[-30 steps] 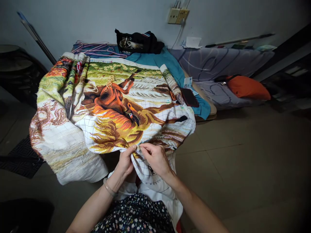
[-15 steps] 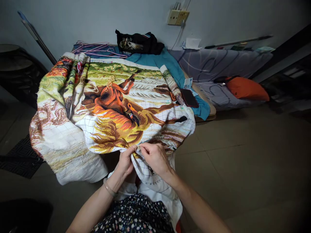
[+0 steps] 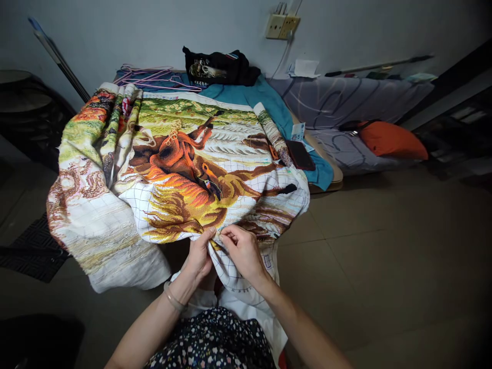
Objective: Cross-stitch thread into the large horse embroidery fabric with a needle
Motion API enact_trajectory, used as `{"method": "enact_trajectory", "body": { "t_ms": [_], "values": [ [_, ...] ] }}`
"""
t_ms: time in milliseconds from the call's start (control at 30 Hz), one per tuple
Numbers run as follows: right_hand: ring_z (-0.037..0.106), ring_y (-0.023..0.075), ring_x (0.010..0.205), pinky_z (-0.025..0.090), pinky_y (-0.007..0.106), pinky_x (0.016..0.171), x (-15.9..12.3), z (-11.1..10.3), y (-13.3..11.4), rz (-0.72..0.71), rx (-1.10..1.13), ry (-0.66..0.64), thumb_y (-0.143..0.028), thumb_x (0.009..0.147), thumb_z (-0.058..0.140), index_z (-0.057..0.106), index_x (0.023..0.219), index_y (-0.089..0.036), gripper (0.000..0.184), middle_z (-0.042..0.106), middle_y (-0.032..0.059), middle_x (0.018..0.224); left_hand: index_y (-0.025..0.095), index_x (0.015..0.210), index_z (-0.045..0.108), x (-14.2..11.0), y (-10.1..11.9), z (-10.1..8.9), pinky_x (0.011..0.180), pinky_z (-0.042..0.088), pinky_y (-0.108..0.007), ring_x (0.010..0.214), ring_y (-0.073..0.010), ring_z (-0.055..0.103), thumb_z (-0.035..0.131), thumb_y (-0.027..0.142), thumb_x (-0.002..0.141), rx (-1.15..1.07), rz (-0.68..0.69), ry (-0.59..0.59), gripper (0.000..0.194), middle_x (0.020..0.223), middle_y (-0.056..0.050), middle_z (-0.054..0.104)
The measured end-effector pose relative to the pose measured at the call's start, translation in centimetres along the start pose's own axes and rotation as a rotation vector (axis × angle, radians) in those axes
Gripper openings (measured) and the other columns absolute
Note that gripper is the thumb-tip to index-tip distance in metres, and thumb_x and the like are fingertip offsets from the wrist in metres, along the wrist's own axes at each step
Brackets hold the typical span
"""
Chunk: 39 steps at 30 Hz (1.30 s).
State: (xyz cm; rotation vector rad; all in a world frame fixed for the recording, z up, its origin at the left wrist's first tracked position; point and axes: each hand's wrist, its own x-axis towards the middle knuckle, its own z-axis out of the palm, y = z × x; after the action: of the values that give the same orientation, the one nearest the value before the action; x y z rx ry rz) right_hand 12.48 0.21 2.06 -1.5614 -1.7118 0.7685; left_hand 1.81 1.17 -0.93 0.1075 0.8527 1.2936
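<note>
A large cross-stitch cloth (image 3: 180, 169) with an orange horse picture lies spread over a low table and hangs into my lap. My left hand (image 3: 200, 256) grips the near edge of the cloth, thumb on top and fingers underneath. My right hand (image 3: 242, 251) rests on the cloth just to the right, its thumb and forefinger pinched together at the fabric on something too small to make out. The two hands nearly touch at the cloth's gridded white border.
A black bag (image 3: 219, 66) and pink hangers (image 3: 154, 77) lie on the teal cover (image 3: 269, 97) behind the cloth. A dark phone (image 3: 300, 154) sits at the cloth's right. A grey mattress with an orange pillow (image 3: 392, 139) lies along the wall. Tiled floor spreads to the right.
My right hand has shifted slightly left and up along the cloth edge, fingers still pinched. The left hand keeps its grip in the same place.
</note>
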Motion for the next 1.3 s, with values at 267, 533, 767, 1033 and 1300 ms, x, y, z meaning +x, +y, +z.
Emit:
{"method": "enact_trajectory", "body": {
  "t_ms": [267,533,767,1033,1300],
  "values": [
    [0.055,0.0131,0.065,0.04,0.022,0.06,0.3,0.4,0.8,-0.029,0.076,0.013,-0.016,0.079,0.054,0.062,0.071,-0.018,0.012,0.063,0.0008,0.069,0.012,0.062,0.06,0.0,0.2,0.3,0.061,0.043,-0.022,0.056,-0.0084,0.054,0.078,0.018,0.055,-0.03,-0.024,0.038,0.02,0.058,0.003,0.06],
    [0.057,0.0129,0.058,0.042,0.022,0.055,0.5,1.4,1.3,0.05,0.22,0.067,-0.019,0.078,0.058,0.061,0.067,-0.016,0.012,0.063,0.0008,0.064,0.012,0.061,0.06,0.2,0.1,0.1,0.058,0.043,-0.022,0.054,-0.0081,0.053,0.076,0.016,0.055,-0.063,-0.024,0.033,0.018,0.057,0.003,0.059],
    [0.059,0.0157,0.072,0.045,0.025,0.067,0.8,0.7,-0.4,-0.074,-0.065,0.08,-0.018,0.085,0.053,0.064,0.103,-0.019,0.021,0.063,0.0036,0.079,0.011,0.074,0.067,0.1,-0.4,-0.6,0.071,0.047,-0.025,0.067,-0.0124,0.06,0.078,0.018,0.057,-0.06,-0.027,-0.023,0.021,0.072,-0.002,0.068],
    [0.052,0.0165,0.078,0.041,0.026,0.065,1.6,0.7,-1.7,-0.196,-0.303,0.059,-0.015,0.086,0.049,0.058,0.076,-0.018,0.014,0.055,0.0054,0.086,0.013,0.075,0.068,0.1,-0.5,-1.0,0.076,0.046,-0.026,0.071,-0.0136,0.062,0.077,0.018,0.06,-0.037,0.011,-0.065,0.018,0.074,0.0,0.069],
    [0.04,0.0067,0.04,0.044,0.022,0.049,3.5,-3.6,-2.3,-0.007,0.986,0.122,-0.037,0.093,0.046,0.04,0.089,-0.025,0.015,0.05,-0.0098,0.06,0.014,0.081,0.068,0.0,-0.3,-0.8,0.075,0.049,-0.031,0.069,-0.0175,0.064,0.077,0.02,0.06,-0.001,-0.03,-0.052,0.023,0.074,-0.003,0.071]
  ]
}}
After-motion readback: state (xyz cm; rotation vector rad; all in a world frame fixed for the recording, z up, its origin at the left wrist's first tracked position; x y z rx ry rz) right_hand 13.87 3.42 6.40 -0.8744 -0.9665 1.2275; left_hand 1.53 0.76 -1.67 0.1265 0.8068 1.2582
